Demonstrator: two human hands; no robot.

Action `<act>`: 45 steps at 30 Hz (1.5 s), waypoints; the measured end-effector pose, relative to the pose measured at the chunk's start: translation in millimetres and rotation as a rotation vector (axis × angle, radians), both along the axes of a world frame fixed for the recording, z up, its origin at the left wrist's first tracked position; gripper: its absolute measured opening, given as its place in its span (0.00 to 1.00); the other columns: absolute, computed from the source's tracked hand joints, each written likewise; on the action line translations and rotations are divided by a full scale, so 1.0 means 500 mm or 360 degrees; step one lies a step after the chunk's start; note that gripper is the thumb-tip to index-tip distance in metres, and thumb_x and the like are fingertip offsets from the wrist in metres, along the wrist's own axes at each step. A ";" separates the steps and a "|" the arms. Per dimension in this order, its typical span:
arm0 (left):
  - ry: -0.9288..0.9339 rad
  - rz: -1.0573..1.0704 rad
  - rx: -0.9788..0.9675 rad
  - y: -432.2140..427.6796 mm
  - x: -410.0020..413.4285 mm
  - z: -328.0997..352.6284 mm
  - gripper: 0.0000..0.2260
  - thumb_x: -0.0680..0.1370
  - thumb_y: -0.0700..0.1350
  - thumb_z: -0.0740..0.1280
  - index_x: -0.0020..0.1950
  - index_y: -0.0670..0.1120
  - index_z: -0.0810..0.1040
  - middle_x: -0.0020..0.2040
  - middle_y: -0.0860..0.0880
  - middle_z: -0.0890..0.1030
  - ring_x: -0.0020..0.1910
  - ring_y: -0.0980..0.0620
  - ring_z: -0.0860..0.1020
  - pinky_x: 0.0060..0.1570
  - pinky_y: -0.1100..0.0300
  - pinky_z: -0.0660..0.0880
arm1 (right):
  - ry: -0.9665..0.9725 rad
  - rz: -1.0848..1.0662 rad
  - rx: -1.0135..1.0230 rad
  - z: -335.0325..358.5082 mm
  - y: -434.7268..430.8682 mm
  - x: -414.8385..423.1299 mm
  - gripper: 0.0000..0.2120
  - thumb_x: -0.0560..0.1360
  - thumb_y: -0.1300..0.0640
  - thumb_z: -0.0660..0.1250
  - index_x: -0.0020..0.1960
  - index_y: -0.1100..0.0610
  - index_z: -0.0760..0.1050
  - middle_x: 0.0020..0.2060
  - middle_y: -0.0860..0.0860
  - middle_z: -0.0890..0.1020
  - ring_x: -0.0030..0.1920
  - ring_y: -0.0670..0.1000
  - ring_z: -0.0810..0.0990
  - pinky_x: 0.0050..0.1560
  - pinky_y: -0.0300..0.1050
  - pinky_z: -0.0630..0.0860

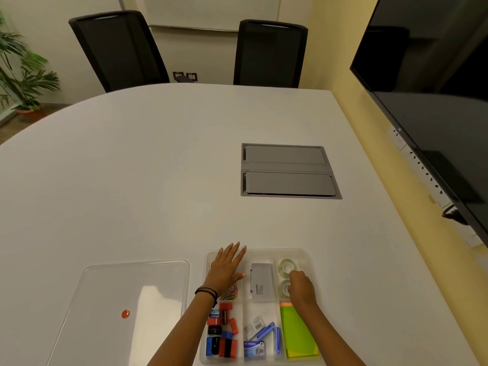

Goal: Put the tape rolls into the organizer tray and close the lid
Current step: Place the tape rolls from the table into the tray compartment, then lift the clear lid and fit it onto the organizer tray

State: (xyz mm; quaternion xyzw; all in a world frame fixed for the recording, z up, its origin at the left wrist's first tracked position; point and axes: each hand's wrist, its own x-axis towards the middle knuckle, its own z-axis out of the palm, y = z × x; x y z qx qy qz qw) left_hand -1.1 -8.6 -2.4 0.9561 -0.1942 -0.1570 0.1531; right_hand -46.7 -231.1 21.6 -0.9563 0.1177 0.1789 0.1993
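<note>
Right hand (301,286) pinches the nearer clear tape roll (284,287) into the organizer tray (311,262)'s far-right compartment, beside the farther tape roll (287,266), left hand (227,268) flat and spread on the tray's far-left corner; placing step, next likely fetching the lid (126,294) left of the tray.

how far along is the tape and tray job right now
Done: two clear tape rolls already sit in the far right compartment of the organizer tray. In hand: the right hand rests over the nearer roll, apparently setting it down, while the left hand lies flat on the tray's far left corner. Left: the clear lid lies on the table beside the tray, not yet on.
</note>
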 end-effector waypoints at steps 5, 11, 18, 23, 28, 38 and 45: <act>-0.0002 -0.0002 0.0015 -0.001 0.000 -0.001 0.31 0.80 0.55 0.57 0.76 0.50 0.43 0.79 0.45 0.43 0.78 0.46 0.43 0.76 0.50 0.39 | -0.0044 -0.0031 -0.0032 0.003 -0.010 -0.003 0.23 0.77 0.66 0.55 0.29 0.50 0.51 0.29 0.43 0.58 0.40 0.48 0.68 0.38 0.40 0.61; 0.0003 0.0006 0.0038 -0.002 0.001 0.002 0.31 0.80 0.55 0.57 0.76 0.50 0.42 0.79 0.45 0.44 0.78 0.46 0.43 0.76 0.50 0.40 | -0.0056 -0.0090 -0.0025 0.006 0.002 -0.002 0.22 0.76 0.67 0.55 0.29 0.51 0.52 0.29 0.44 0.59 0.38 0.49 0.66 0.37 0.41 0.60; 0.0050 -0.0009 0.0140 -0.011 0.003 0.025 0.32 0.80 0.53 0.58 0.77 0.49 0.42 0.79 0.44 0.44 0.78 0.45 0.43 0.76 0.49 0.41 | 0.0096 -0.0062 -0.0041 0.033 -0.004 0.001 0.09 0.76 0.64 0.61 0.55 0.59 0.72 0.56 0.59 0.76 0.55 0.57 0.78 0.50 0.44 0.74; 0.0070 -0.0018 0.0044 -0.008 -0.001 0.069 0.30 0.81 0.50 0.58 0.77 0.49 0.46 0.79 0.43 0.46 0.78 0.45 0.45 0.77 0.49 0.44 | -0.0039 -0.0095 -0.0020 0.064 -0.006 0.005 0.13 0.77 0.58 0.63 0.60 0.60 0.71 0.59 0.58 0.76 0.57 0.57 0.77 0.52 0.44 0.74; -0.0044 0.0080 -0.0285 0.044 -0.038 0.118 0.24 0.81 0.49 0.59 0.76 0.49 0.56 0.78 0.46 0.54 0.77 0.48 0.53 0.76 0.53 0.52 | -0.0486 -0.0152 0.0556 0.100 0.036 0.000 0.09 0.75 0.65 0.64 0.54 0.62 0.76 0.55 0.59 0.79 0.49 0.55 0.79 0.47 0.41 0.75; 0.0086 0.0740 -0.0674 0.294 -0.165 0.135 0.22 0.81 0.51 0.60 0.74 0.53 0.60 0.76 0.51 0.63 0.74 0.52 0.62 0.71 0.58 0.60 | -0.0358 0.0047 0.1135 0.103 0.250 -0.020 0.10 0.73 0.71 0.64 0.49 0.61 0.79 0.49 0.58 0.83 0.45 0.59 0.82 0.44 0.39 0.76; 0.0289 0.1248 -0.0793 0.497 -0.246 0.083 0.21 0.80 0.48 0.62 0.73 0.50 0.63 0.74 0.47 0.65 0.69 0.49 0.69 0.69 0.54 0.66 | 0.0147 0.0395 0.1120 0.053 0.394 -0.050 0.10 0.76 0.63 0.62 0.55 0.57 0.77 0.53 0.52 0.80 0.44 0.46 0.77 0.41 0.32 0.73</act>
